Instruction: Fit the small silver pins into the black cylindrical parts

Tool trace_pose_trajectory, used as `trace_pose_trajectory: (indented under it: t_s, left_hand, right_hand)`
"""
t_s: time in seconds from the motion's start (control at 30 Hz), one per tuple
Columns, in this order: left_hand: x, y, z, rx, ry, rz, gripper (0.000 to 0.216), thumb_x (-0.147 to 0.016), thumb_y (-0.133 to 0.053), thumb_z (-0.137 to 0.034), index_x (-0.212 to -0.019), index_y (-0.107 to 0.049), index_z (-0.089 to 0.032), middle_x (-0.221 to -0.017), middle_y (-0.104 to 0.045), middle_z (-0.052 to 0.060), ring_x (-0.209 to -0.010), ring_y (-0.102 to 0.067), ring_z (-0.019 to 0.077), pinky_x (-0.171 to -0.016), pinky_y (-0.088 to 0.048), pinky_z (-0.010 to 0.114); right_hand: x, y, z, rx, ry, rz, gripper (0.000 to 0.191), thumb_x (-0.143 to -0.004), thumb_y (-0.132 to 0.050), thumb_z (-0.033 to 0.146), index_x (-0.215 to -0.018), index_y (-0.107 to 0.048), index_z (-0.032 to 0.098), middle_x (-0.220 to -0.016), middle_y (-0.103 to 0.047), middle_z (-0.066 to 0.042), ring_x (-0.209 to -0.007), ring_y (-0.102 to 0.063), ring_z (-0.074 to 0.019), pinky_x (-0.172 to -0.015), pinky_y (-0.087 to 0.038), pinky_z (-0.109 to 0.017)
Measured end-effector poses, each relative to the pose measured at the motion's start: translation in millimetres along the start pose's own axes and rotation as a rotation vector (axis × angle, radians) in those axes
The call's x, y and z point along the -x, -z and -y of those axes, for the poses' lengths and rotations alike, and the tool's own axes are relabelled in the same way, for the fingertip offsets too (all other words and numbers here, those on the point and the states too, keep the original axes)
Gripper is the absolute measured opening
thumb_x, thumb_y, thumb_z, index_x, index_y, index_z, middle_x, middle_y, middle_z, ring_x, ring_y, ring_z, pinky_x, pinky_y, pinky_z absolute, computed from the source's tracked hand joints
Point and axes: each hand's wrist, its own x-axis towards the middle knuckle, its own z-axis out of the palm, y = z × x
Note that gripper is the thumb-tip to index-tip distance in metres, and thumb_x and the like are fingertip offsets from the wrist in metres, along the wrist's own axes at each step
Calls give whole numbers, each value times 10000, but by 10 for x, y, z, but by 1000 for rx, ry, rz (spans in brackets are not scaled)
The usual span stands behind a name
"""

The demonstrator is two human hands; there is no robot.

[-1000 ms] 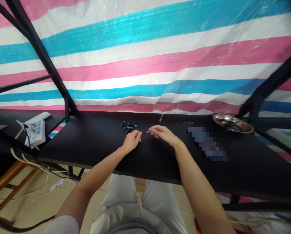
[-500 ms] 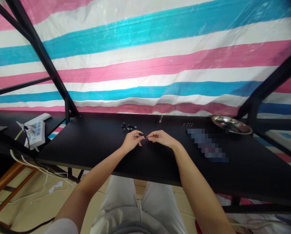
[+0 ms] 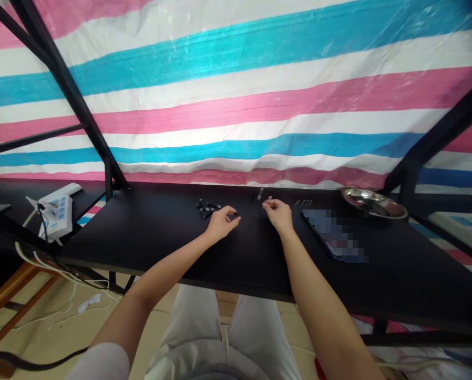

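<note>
Two small clear pieces lay near the back edge of the black tabletop: one, the far clear piece, rested by itself, and the other, the near clear piece, showed just behind the fingertips of the right hand. That hand's thumb and fingers were drawn together, but the view did not settle whether they gripped the near clear piece or only touched it. The left hand was loosely spread, thumb and forefinger apart; a dark patch by its fingertips was too small to tell as object or shadow. Just beyond that hand sat a loose cluster of small black pieces, some with pale ends. To judge by their look, the clear pieces were light, stiff and smooth, likely plastic, so apt to slide or roll on the bare surface and perhaps to crack if squeezed hard; a gentle pinch around the middle of the length seemed the surest hold. The black pieces looked equally light and rigid, best taken singly by the sides. Farther right were several tiny bits, too fine to identify, a blurred-out flat object and a shiny metal dish.
</note>
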Motion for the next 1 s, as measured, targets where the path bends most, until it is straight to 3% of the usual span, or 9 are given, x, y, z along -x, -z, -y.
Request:
trace_pose_trajectory:
  t_s: [0.23, 0.43, 0.7, 1.0]
  left_hand:
    - [-559, -405, -17, -170, 21, -130, 121, -696, -617, -220, -801, -605, -159, -803, -657, 14, -650, -568, 101, -685, -449, 235]
    - [-880, -687, 6, -235, 99, -129, 91, -710, -603, -222, -779, -628, -168, -787, -663, 27, -747, -599, 139, -730, -457, 255]
    - [-972, -805, 7, -523, 170, -104, 147, -746, -583, -294, -794, -672, -187, -850, -666, 69, -880, -589, 207, -802, -435, 328]
    - [-966, -846, 51, -666, 121, -77, 199, -788, -553, -296, -906, -662, -179, -983, -630, 75, -966, -539, 224, -844, -412, 356]
  right_hand:
    - [-155, -120, -48, 253, -33, -1, 219, -705, -570, 312, -826, -677, 165, -797, -680, -83, -750, -606, -211, -687, -430, -311]
    - [-235, -146, -87, 386, -9, 70, 242, -730, -563, 334, -858, -687, 171, -775, -673, -72, -726, -602, -198, -638, -412, -278]
    - [-276, -158, -122, 463, 3, 91, 249, -733, -565, 338, -850, -709, 172, -760, -668, -74, -726, -604, -203, -631, -414, -278]
    - [-286, -166, -92, 499, -38, 107, 277, -750, -555, 339, -908, -714, 178, -826, -683, -90, -777, -617, -225, -652, -425, -289]
